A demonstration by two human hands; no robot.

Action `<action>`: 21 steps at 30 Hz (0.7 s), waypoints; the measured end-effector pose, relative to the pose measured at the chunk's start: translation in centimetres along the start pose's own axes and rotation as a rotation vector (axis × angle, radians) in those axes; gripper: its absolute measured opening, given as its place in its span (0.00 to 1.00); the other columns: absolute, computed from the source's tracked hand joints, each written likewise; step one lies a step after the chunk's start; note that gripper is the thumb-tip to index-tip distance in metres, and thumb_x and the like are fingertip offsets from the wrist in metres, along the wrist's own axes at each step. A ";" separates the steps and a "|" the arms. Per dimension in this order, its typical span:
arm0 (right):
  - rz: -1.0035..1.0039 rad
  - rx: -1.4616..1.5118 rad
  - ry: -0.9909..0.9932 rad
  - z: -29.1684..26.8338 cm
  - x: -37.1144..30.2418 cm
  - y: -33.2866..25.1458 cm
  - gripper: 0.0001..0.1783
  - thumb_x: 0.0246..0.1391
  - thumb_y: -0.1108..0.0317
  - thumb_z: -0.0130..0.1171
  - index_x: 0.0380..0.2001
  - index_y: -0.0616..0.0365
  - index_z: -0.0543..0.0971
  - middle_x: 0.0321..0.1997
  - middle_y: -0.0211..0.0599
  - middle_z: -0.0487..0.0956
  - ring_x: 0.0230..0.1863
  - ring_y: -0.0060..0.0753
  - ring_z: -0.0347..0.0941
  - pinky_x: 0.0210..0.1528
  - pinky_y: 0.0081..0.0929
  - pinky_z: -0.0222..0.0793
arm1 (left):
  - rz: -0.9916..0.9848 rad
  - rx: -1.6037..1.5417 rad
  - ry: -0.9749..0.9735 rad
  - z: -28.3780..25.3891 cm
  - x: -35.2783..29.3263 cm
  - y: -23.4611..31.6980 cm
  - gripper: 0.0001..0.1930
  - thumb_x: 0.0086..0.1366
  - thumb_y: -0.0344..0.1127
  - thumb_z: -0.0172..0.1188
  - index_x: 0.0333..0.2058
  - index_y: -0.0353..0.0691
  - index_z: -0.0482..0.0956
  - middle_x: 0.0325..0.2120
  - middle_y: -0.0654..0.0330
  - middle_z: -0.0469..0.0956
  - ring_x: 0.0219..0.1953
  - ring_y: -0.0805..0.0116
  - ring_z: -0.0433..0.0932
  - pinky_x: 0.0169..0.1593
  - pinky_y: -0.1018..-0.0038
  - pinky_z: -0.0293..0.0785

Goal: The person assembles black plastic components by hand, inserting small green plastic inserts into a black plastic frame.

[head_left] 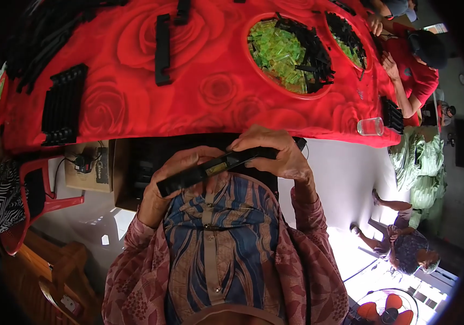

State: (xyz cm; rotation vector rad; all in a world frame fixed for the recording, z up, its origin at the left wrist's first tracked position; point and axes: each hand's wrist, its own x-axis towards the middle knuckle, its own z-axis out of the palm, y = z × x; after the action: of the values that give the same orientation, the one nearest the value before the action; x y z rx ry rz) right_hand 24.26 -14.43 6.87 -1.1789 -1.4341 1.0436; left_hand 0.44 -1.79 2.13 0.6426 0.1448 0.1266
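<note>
A long black plastic bar (188, 179) with a small yellowish insert in its side is held slantwise in front of my torso, just off the table's near edge. Around its left part my left hand (173, 165) is closed, with the fingers behind it. My right hand (283, 154) grips the right part between thumb and fingers. A similar black bar (162, 51) lies alone on the red rose-patterned tablecloth (216, 89). Beyond, a round red tray (318, 96) holds translucent yellow-green pieces (275, 51) and small black parts (318, 57).
A stack of black bars (64, 105) sits at the table's left, with a loose heap (48, 38) behind it. A second tray (371, 62) and a clear glass (370, 127) are to the right, near a seated co-worker (421, 70). Left stand a red chair (61, 203) and a carton (94, 181).
</note>
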 end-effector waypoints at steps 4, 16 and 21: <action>-0.056 -0.251 0.069 -1.0 0.6 -1.4 0.22 0.40 0.81 0.70 0.44 0.61 0.82 0.49 0.42 0.82 0.49 0.39 0.79 0.52 0.32 0.73 | -0.080 -0.028 -0.008 0.3 -0.3 0.4 0.32 0.66 0.42 0.61 0.61 0.25 0.64 0.43 0.41 0.79 0.35 0.61 0.83 0.31 0.76 0.81; -0.213 -1.258 0.524 -13.2 3.1 1.6 0.12 0.47 0.82 0.58 0.37 0.61 0.80 0.38 0.40 0.80 0.39 0.46 0.76 0.41 0.36 0.75 | 0.150 -0.161 0.246 0.1 0.0 0.1 0.32 0.64 0.38 0.63 0.63 0.33 0.64 0.50 0.45 0.76 0.38 0.64 0.81 0.38 0.72 0.80; -0.118 -1.396 0.390 -14.2 3.8 2.9 0.17 0.46 0.85 0.56 0.41 0.61 0.78 0.42 0.41 0.80 0.44 0.47 0.75 0.42 0.39 0.75 | 0.162 -0.161 0.276 0.1 -0.1 -0.1 0.30 0.65 0.37 0.62 0.63 0.33 0.65 0.51 0.45 0.75 0.38 0.65 0.81 0.39 0.73 0.79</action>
State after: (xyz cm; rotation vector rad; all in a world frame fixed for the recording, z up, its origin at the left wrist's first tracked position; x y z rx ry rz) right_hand 38.45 -9.66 6.96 -2.0204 -1.8450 -0.4743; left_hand 0.38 -1.89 2.15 0.4736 0.3454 0.3801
